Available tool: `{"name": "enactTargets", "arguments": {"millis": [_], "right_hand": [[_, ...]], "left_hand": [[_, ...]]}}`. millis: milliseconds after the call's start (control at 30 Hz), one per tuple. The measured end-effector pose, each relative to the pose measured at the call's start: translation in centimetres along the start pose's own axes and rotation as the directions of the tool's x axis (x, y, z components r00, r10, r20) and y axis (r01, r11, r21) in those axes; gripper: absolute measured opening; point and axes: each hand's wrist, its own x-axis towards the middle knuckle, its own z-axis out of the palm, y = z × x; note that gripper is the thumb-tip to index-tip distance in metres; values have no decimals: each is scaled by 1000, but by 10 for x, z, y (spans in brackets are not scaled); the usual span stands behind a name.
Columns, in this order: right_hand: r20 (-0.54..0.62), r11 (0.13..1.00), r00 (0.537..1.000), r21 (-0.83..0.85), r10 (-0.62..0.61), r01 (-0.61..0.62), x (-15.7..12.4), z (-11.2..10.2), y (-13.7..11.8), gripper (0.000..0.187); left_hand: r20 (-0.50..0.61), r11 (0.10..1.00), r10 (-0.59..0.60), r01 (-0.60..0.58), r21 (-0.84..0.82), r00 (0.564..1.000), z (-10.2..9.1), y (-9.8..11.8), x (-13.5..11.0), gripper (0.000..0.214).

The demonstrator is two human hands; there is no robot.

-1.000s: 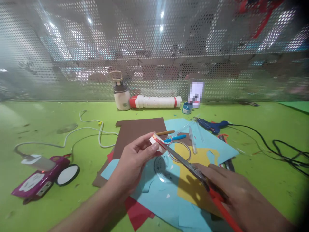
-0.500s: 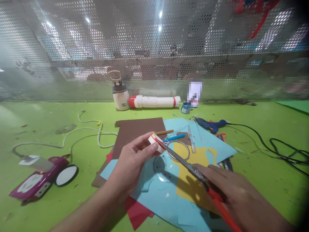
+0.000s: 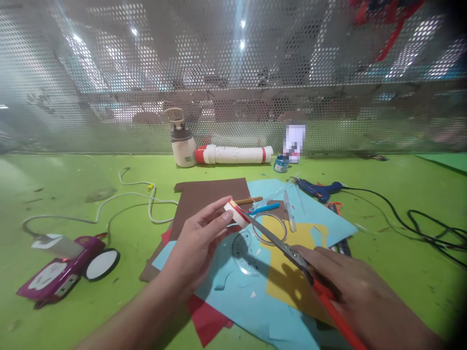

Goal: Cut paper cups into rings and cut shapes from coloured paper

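My left hand (image 3: 193, 243) pinches a small white band-like piece (image 3: 233, 214) with red edging between thumb and fingers. My right hand (image 3: 359, 279) grips red-handled scissors (image 3: 279, 245), whose blade tips reach the edge of the white piece. Whether the blades are parted there is hard to make out. Below lie light-blue paper (image 3: 237, 304), yellow paper (image 3: 286, 287), brown card (image 3: 211, 194) and a clear round protractor (image 3: 244, 253). A thin ring (image 3: 270, 241) lies behind the scissors. A blue pen (image 3: 266, 208) and a brown stick (image 3: 251, 200) sit just beyond the white piece.
A blue glue gun (image 3: 319, 189) trails a black cord at right. At left is a purple power strip (image 3: 73, 262) with a white cable. A pump sprayer (image 3: 182, 148), a white tube (image 3: 237, 154) and a blue jar (image 3: 280, 164) stand before the perforated metal screen (image 3: 219, 112).
The white piece has turned slightly in my left fingers and sits a little further left. The scissors and my right hand are nearly unmoved.
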Motion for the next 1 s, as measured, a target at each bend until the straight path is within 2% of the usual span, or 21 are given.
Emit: {"name": "enactTargets", "arguments": {"millis": [300,533,733,1000], "right_hand": [[58,999,997,19,49,-50,-6,1,2,43],[130,998,990,34,57,-62,-7,0,4,37],[50,997,997,50,50,-53,0,-5,-3,36],[67,996,996,65,56,-61,-6,-4,-4,31]], "left_hand": [[4,999,18,-18,29,1000,0,-3,2,43],[24,999,19,-20,27,1000,1,-1,0,42],[5,1000,7,-7,30,1000,2,-1,0,43],[24,999,11,-12,35,1000,1,-2,-1,42]]}}
